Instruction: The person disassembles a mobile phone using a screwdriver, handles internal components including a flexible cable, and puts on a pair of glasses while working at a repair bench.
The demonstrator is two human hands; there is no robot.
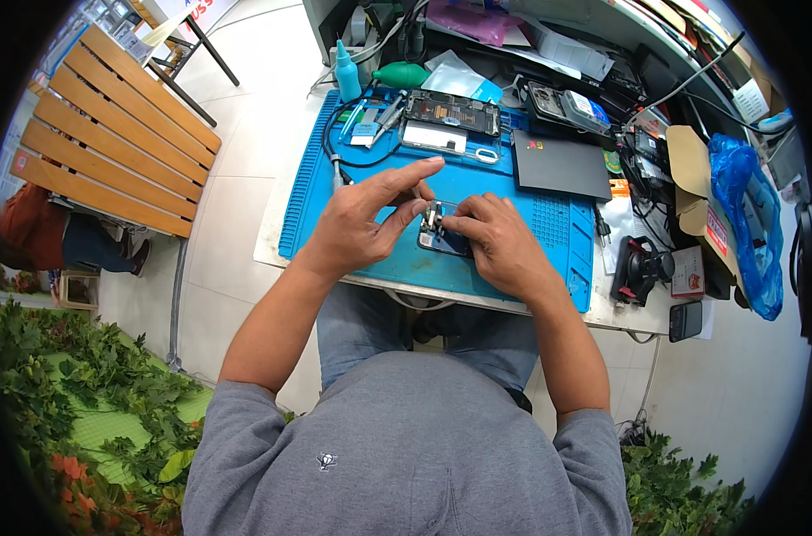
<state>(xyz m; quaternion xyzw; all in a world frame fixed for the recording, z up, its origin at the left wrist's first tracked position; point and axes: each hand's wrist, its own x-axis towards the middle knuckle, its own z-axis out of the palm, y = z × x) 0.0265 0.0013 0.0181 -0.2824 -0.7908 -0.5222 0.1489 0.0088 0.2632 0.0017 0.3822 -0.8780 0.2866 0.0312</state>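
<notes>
A small opened phone [445,239] with metal and black parts at its top lies on the blue repair mat [379,268]. My left hand [361,214] is at its upper left, index finger raised and thumb and a lower finger pinched around a small thin item I cannot make out. My right hand [497,241] is on the phone, its bent fingertips gripping at its upper part. Behind them lie a disassembled phone [450,114], a silver panel [433,139], thin tools [392,113] and a black cable [370,163].
A dark grey board [557,165] lies right, near cables, a black clamp-like device [642,272] and a blue plastic bag [749,232]. A blue bottle [348,73] and green blower [399,75] stand behind. A person in orange [26,228] is by the slatted wooden furniture [120,125].
</notes>
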